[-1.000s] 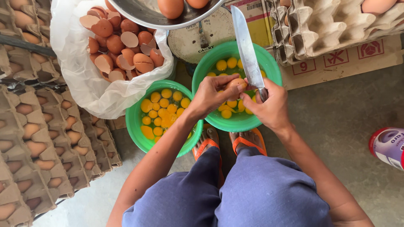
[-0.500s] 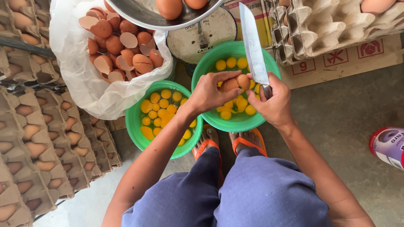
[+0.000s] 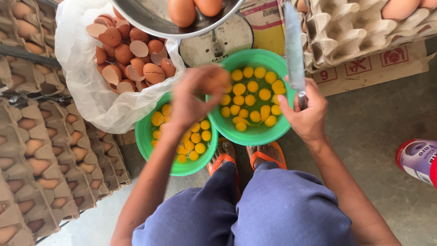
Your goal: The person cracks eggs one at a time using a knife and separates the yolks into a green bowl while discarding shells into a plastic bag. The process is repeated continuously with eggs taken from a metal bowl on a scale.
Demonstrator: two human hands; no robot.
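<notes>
My left hand (image 3: 196, 96) is blurred and closed around a brown eggshell (image 3: 217, 80), above the gap between two green bowls. My right hand (image 3: 306, 114) grips the handle of a long knife (image 3: 294, 50), blade pointing up and away, at the right rim of the larger green bowl (image 3: 277, 132). That bowl holds several raw yolks (image 3: 249, 100) in clear white. The smaller green bowl (image 3: 148, 146) to the left also holds several yolks. A white plastic bag (image 3: 86, 91) of broken brown shells (image 3: 127, 52) lies at the upper left.
A metal scale pan (image 3: 150, 20) with two whole eggs (image 3: 182, 11) sits on a dial scale (image 3: 218, 43). Stacked cardboard egg trays (image 3: 36, 150) fill the left side, more trays (image 3: 346, 36) on a box at upper right. A can (image 3: 419, 159) stands at the right edge. My feet in orange sandals (image 3: 264, 157) are below the bowls.
My left hand has left the larger bowl and swung left toward the shell bag with the shell. My right hand has lifted the knife away to the right.
</notes>
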